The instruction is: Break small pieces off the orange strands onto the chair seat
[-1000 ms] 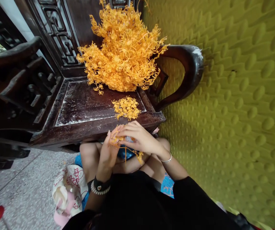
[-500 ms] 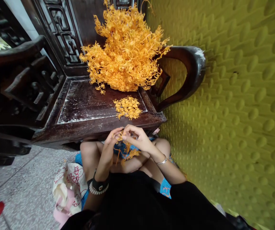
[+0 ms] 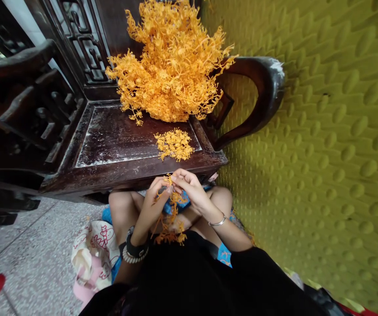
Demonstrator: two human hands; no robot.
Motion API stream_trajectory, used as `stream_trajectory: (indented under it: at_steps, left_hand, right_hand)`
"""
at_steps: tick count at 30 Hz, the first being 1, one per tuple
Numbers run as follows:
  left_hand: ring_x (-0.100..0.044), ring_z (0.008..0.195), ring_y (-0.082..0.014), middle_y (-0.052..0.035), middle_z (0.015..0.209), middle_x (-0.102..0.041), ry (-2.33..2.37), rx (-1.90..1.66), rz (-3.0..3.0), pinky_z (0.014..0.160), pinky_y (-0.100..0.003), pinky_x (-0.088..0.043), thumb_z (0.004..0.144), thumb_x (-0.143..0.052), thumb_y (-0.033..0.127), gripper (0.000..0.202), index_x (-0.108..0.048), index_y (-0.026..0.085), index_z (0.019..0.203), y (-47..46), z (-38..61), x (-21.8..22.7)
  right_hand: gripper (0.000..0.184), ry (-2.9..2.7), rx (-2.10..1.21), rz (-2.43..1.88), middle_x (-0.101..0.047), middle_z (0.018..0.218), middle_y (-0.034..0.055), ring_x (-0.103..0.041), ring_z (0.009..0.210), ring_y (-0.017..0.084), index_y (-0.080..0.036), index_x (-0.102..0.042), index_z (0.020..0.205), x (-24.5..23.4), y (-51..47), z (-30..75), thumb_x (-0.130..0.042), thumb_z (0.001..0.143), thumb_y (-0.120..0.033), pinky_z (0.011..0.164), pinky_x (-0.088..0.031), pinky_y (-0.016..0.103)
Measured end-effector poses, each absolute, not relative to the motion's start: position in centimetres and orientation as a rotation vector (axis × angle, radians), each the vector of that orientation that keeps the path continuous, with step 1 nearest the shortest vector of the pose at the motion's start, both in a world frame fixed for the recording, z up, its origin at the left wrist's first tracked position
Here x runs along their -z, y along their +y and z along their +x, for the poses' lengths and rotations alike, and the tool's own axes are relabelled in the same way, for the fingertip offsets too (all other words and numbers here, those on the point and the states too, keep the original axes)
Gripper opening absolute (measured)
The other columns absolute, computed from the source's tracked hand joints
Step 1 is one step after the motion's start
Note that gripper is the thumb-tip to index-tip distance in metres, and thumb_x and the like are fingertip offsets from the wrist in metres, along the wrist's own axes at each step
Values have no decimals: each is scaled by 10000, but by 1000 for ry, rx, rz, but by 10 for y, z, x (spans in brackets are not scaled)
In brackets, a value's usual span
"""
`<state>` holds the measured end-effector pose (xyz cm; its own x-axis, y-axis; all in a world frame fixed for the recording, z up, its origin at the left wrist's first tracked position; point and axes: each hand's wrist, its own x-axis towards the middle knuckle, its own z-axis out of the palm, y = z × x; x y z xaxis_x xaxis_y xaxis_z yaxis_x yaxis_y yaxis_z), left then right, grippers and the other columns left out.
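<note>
**Two-Point Pinch on One Strand [image 3: 174, 208]**

Clock references: hub at the fingertips, 12 at the top of the view.

1. Step in hand (judged): fine fingertip work at the strand's upper end. Whether the strand is being parted, joined or shaped cannot be determined.

2. State of hands: the left hand [image 3: 152, 199] sits at 8 o'clock, the right hand [image 3: 193, 191] at 3 o'clock. Both are narrowed to a pinch, with the fingertips close together on the strand. Its loose length hangs toward 6 o'clock.

3. Next-move requirement (judged): a light, exact pinch. The fine branches are likely to snag or tangle, so the hanging length should stay slack.

4. Materials: the strand is orange, thin and branching, with spidery ends; its fibre or plastic cannot be identified. A flat, lacy cluster [image 3: 174, 144] of similar pieces lies at 12 o'clock on the chair [image 3: 109, 136]; beyond it stands a bushy, tangled heap [image 3: 172, 74]. The chair is dark, glossy wood with pale scuffs or residue. Its curved armrest [image 3: 269, 90] is between 1 and 2 o'clock. Toward 3 o'clock, the yellow-green wall [image 3: 314, 184] carries raised ovals.
</note>
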<state>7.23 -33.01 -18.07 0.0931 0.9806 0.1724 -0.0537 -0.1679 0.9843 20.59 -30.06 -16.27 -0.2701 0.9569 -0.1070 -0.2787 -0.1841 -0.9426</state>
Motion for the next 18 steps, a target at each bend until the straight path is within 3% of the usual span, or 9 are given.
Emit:
stream_trajectory:
  at_steps: [4,11,18]
  left_hand:
    - [-532,740,-158,-3,768,-592,977,-1200,1147,736,-250,-430,871,-574,378,197,-608,196,805,-333,70,183]
    - [-445,652,-116,21,687,-523,904,-1039,1111,629,-223,-378,861,-591,439,290,-582,172,749,-338,66,181]
    - [-419,586,-101,24,614,-476,737,-1049,838,566,-237,-385,755,-707,465,359,-557,162,635,-340,77,185]
  right_hand:
    - [301,-1171,-1702,-899,-442,554,-82,-294,437,26,-169,-490,740,164,-300,210,-646,790,-421,443,-165,202]
    - [351,-1541,-1893,-798,-407,469,-95,-286,394,25,-155,-514,687,148,-292,229,-623,824,-459,406,-171,207]
    - [367,-1170,-1984,-740,-372,446,-105,-210,332,9,-171,-470,629,158,-301,222,-656,792,-441,362,-102,200]
